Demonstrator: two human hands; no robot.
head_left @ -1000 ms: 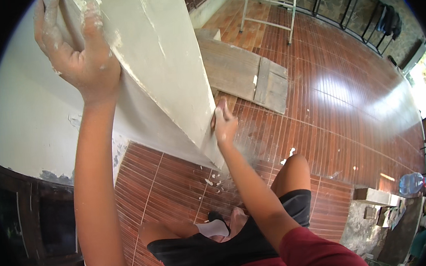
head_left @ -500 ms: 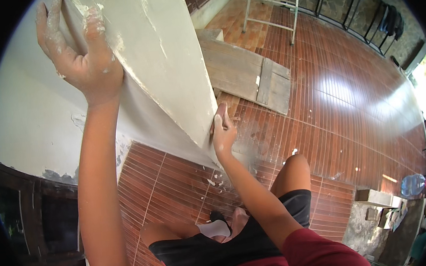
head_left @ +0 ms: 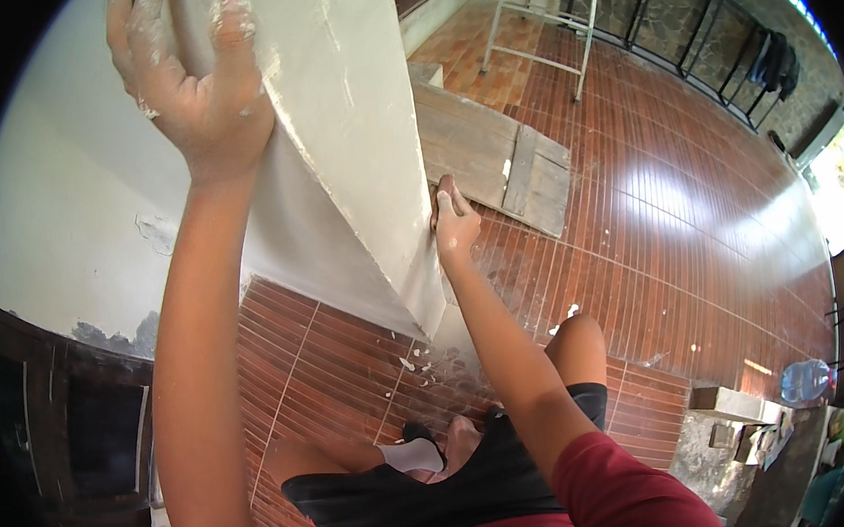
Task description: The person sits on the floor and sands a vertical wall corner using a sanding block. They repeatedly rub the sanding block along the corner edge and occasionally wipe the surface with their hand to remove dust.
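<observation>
A white plastered wall corner [head_left: 354, 150] rises from the red tiled floor [head_left: 677, 233]. Beyond the corner lie wooden boards [head_left: 493, 154], with a metal ladder [head_left: 545, 1] farther off. The left hand [head_left: 195, 83], plaster-smeared, presses flat with fingers spread high on the corner; the right hand [head_left: 453, 216], fingers pressed together, touches its edge lower down.

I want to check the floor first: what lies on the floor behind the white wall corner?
Behind the white wall corner, a wooden board panel lies flat on the red tiled floor, with a metal ladder farther back. The corner hides the panel's near end.
</observation>
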